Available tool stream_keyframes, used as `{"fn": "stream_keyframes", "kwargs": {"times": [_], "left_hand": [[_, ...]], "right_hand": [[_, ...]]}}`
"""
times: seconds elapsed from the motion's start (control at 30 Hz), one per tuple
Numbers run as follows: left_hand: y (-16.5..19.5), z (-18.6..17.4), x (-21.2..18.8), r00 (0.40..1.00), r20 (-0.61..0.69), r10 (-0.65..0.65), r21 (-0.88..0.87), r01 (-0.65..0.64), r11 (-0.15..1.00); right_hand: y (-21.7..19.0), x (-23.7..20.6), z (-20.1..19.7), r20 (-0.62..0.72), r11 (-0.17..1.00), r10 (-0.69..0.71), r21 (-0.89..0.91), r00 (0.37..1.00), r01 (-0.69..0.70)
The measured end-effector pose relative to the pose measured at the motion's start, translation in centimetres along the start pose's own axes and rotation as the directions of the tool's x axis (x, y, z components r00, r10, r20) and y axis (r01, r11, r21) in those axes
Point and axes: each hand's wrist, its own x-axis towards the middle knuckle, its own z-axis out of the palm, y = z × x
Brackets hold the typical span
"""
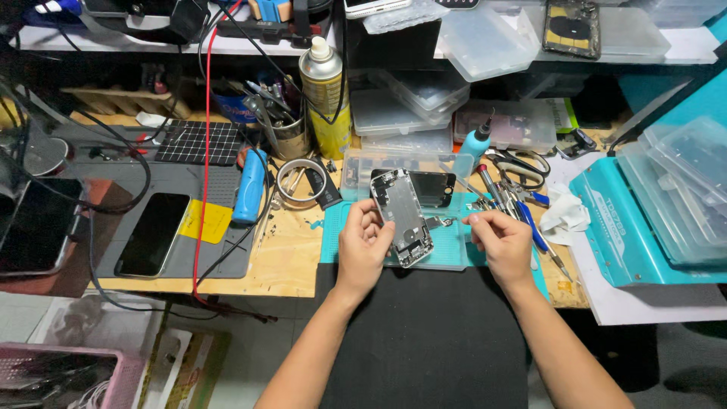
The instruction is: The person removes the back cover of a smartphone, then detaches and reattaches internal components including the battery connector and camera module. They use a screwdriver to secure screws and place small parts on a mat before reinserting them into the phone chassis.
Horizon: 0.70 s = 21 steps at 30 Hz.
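1. Nearest to me, both forearms reach up from the lower edge over a dark cloth (pixel 424 341) that hangs off the front of the bench (pixel 288 261).
2. My left hand (pixel 363 242) grips the opened phone housing (pixel 402 217) along its left edge, holding it tilted with the bare metal inside facing up.
3. My right hand (pixel 501 241) is closed in a pinch, thumb against fingertips; I cannot tell what, if anything, sits between them.
4. The housing hovers over a teal work mat (pixel 454 250), and a dark phone screen (pixel 432 188) lies just behind it.
5. Just right of my hands, a cluster of screwdrivers and tweezers (pixel 522 208) lies near a crumpled white tissue (pixel 564 212).
6. Well to the left, a black phone (pixel 154 233) rests face up on a grey mat (pixel 219 250), beside a blue tool (pixel 250 185).
7. Farther back stand a yellow spray can (pixel 326 98) and a small blue bottle (pixel 475 142), with clear plastic boxes (pixel 485 42) stacked behind.
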Motion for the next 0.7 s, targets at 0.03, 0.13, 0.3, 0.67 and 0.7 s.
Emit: {"fn": "stream_keyframes", "kwargs": {"times": [0.03, 0.13, 0.3, 0.67, 0.7], "left_hand": [[-0.1, 0.09, -0.14, 1.0, -0.009, 0.022, -0.007, -0.022, 1.0], [-0.27, 0.2, -0.28, 0.996, -0.027, 0.08, -0.016, -0.081, 0.997], [-0.34, 0.15, -0.09, 0.996, -0.047, 0.075, 0.007, -0.075, 0.997], [-0.32, 0.17, -0.46, 0.99, -0.013, 0.139, 0.054, -0.138, 0.989], [-0.21, 0.21, -0.42, 0.99, -0.012, 0.143, 0.058, -0.142, 0.988]], "right_hand": [[-0.02, -0.06, 0.0, -0.006, 1.0, -0.005, 0.015, 1.0, 0.005], [-0.18, -0.07, 0.15, -0.027, 0.999, -0.016, 0.032, 1.0, 0.017], [-0.51, -0.01, 0.27, -0.044, 1.0, -0.022, 0.011, 0.999, 0.022], [-0.33, -0.21, 0.21, -0.034, 1.0, -0.015, 0.021, 0.999, 0.015], [-0.51, -0.21, 0.23, -0.033, 1.0, -0.018, 0.019, 0.999, 0.018]]}}
